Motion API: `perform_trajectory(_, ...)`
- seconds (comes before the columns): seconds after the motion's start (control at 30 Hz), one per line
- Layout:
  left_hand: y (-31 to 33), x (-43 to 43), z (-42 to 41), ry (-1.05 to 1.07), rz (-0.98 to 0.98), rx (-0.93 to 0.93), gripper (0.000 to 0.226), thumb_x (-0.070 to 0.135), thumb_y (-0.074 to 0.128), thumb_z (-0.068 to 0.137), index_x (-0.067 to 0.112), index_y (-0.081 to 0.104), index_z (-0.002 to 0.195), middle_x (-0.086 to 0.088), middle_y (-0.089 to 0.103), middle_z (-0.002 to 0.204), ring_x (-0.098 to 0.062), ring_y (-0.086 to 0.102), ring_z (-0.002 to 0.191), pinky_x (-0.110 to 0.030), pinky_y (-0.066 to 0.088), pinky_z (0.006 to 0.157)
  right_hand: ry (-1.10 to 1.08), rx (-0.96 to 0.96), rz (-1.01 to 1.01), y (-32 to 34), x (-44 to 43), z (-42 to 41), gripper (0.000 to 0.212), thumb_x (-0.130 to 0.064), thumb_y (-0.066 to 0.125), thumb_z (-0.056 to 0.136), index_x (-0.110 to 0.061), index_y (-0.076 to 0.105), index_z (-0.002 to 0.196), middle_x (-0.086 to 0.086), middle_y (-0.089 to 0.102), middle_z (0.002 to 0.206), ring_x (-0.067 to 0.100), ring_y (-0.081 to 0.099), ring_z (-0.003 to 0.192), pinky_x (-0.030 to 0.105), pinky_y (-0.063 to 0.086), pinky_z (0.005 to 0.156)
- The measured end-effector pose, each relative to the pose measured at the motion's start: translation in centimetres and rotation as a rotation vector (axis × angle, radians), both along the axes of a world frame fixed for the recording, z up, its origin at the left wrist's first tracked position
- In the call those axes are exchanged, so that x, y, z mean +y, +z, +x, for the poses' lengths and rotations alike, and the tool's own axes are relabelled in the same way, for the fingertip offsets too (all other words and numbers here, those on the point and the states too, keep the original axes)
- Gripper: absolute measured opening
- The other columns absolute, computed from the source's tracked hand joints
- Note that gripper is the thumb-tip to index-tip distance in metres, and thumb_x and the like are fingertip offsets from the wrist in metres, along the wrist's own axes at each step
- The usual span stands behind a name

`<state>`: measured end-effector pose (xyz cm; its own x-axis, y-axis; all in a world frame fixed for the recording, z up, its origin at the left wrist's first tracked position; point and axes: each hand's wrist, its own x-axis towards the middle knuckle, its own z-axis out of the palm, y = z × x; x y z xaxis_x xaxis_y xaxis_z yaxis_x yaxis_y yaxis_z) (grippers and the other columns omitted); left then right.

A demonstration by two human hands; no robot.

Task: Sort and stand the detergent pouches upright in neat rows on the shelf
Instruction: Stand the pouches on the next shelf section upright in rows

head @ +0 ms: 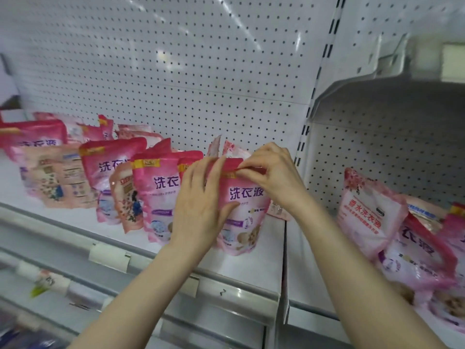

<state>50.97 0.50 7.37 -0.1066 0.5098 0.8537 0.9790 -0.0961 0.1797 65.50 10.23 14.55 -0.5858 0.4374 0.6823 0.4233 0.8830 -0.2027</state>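
Note:
A pink detergent pouch (245,217) stands upright at the right end of the white shelf (75,217). My left hand (198,207) grips its left side, thumb across the front. My right hand (271,176) pinches its red top seam. To the left, several more pink pouches (156,195) stand in loose rows, some turned back to front (57,177). Behind the held pouch, paler pouches (231,149) lean against the pegboard.
A white pegboard wall (176,71) backs the shelf. Right of the upright post (309,137), a second bay holds a jumbled heap of pink pouches (415,243) under a grey upper shelf (390,96). Price-tag holders (108,255) line the shelf's front rail.

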Motion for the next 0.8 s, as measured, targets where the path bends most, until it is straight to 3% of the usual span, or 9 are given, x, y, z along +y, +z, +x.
perform_trajectory(0.13,1.0,1.0,-0.9,0.042,-0.095,0.113,0.079,0.039,0.080,0.072,0.006,0.050,0.137,-0.011,0.063,0.121,-0.033,0.054,0.117,-0.043,0.042,0.104,0.044,0.417,-0.286,-0.5,1.8,0.8,0.017,-0.048,0.057,0.092,-0.044,0.073,0.091,-0.021,0.072,0.083,-0.002,0.061,0.088,0.020,0.048,0.078)
perform_trajectory(0.2,1.0,1.2,-1.2,0.041,-0.113,0.120,0.074,0.039,0.079,0.074,0.008,0.052,0.135,-0.008,0.065,0.115,-0.031,0.056,0.112,-0.044,0.045,0.100,-0.123,0.561,-0.280,-2.1,4.3,2.1,0.018,-0.039,0.052,0.098,-0.040,0.070,0.100,-0.015,0.074,0.090,-0.005,0.064,0.075,0.015,0.049,0.068)
perform_trajectory(0.23,0.9,1.3,-1.4,0.035,-0.116,0.116,0.072,0.039,0.078,0.075,0.009,0.052,0.135,-0.007,0.065,0.113,-0.030,0.057,0.110,-0.044,0.045,0.099,-0.258,0.501,-0.278,-3.3,5.8,2.7,0.020,-0.032,0.051,0.100,-0.033,0.069,0.108,-0.010,0.075,0.099,-0.002,0.066,0.079,0.018,0.050,0.071)
perform_trajectory(0.3,0.8,1.5,-1.6,0.032,-0.118,0.105,0.071,0.040,0.078,0.076,0.010,0.052,0.134,-0.006,0.065,0.112,-0.029,0.057,0.108,-0.042,0.045,0.098,-0.485,0.129,-0.379,-7.0,8.8,3.2,0.032,-0.026,0.048,0.102,-0.019,0.060,0.131,0.005,0.069,0.125,0.018,0.068,0.106,0.032,0.051,0.091)
perform_trajectory(0.37,0.7,1.6,-1.7,0.029,-0.122,0.093,0.069,0.039,0.077,0.077,0.011,0.051,0.134,-0.005,0.064,0.113,-0.028,0.056,0.109,-0.042,0.045,0.098,-0.542,-0.268,-0.560,-10.9,10.4,3.1,0.045,-0.032,0.045,0.103,-0.012,0.047,0.143,0.012,0.057,0.141,0.029,0.056,0.125,0.039,0.045,0.104)
perform_trajectory(0.43,0.6,1.7,-1.7,0.013,-0.119,0.082,0.067,0.039,0.075,0.078,0.012,0.050,0.135,-0.005,0.063,0.115,-0.028,0.056,0.111,-0.042,0.044,0.100,-0.547,-0.482,-0.615,-13.2,10.5,3.3,0.050,-0.038,0.041,0.103,-0.009,0.043,0.143,0.014,0.051,0.145,0.031,0.050,0.130,0.039,0.043,0.105)
perform_trajectory(0.57,0.1,1.6,-1.8,-0.004,-0.123,0.060,0.063,0.040,0.070,0.083,0.015,0.048,0.137,-0.003,0.064,0.113,-0.025,0.055,0.107,-0.038,0.043,0.096,-0.595,-0.492,-0.496,-14.3,9.1,3.9,0.041,-0.040,0.042,0.101,-0.011,0.060,0.123,0.015,0.063,0.128,0.032,0.059,0.115,0.033,0.046,0.087)
perform_trajectory(0.7,-0.5,1.5,-0.9,-0.035,-0.112,-0.030,0.060,0.030,0.070,0.086,0.015,0.045,0.139,-0.004,0.064,0.106,-0.026,0.055,0.097,-0.038,0.046,0.086,-0.571,-0.476,-0.265,-14.9,4.1,4.0,0.033,-0.038,0.054,0.094,-0.013,0.070,0.106,0.012,0.069,0.107,0.030,0.061,0.100,0.028,0.036,0.068)
perform_trajectory(0.8,-0.7,1.5,-0.4,-0.041,-0.094,-0.071,0.057,0.023,0.068,0.086,0.014,0.045,0.138,-0.007,0.062,0.103,-0.029,0.054,0.095,-0.039,0.045,0.083,-0.419,-0.414,-0.313,-14.7,0.7,4.7,0.032,-0.042,0.060,0.087,-0.013,0.072,0.093,0.008,0.062,0.087,0.029,0.060,0.090,0.028,0.034,0.063)
